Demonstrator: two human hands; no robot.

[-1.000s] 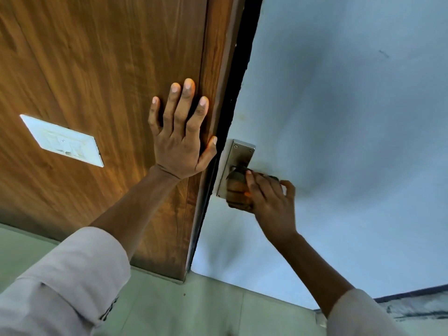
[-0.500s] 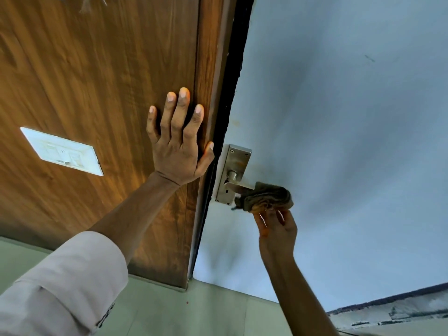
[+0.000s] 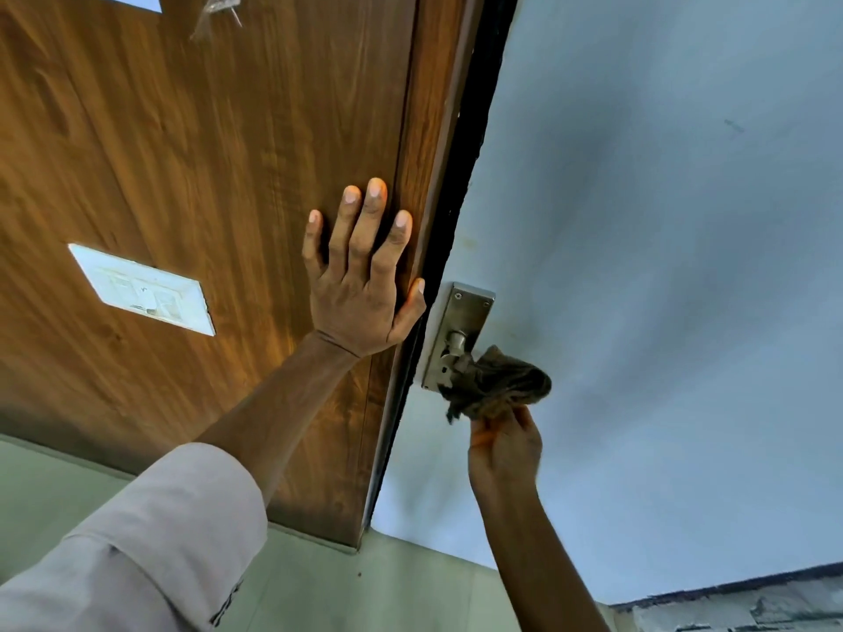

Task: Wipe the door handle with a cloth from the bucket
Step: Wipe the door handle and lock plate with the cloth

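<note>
A metal door handle [image 3: 456, 342] on a steel backplate [image 3: 465, 312] is fixed to the pale blue door [image 3: 661, 266]. A crumpled brown-grey cloth [image 3: 499, 385] is wrapped over the lever, hiding most of it. My right hand [image 3: 504, 444] grips the cloth from below, fingers pinched on its lower folds. My left hand [image 3: 365, 275] lies flat with fingers spread on the brown wooden panel [image 3: 205, 152], just left of the dark gap at the door's edge. No bucket is in view.
A white switch plate [image 3: 143, 289] sits on the wooden panel to the left. A pale green floor or wall strip [image 3: 410, 586] runs along the bottom. A rough grey ledge [image 3: 739, 604] shows at the lower right.
My right hand went from gripping over the handle to holding the cloth from beneath it, and the cloth has slid along the lever. My left hand stays pressed on the wood.
</note>
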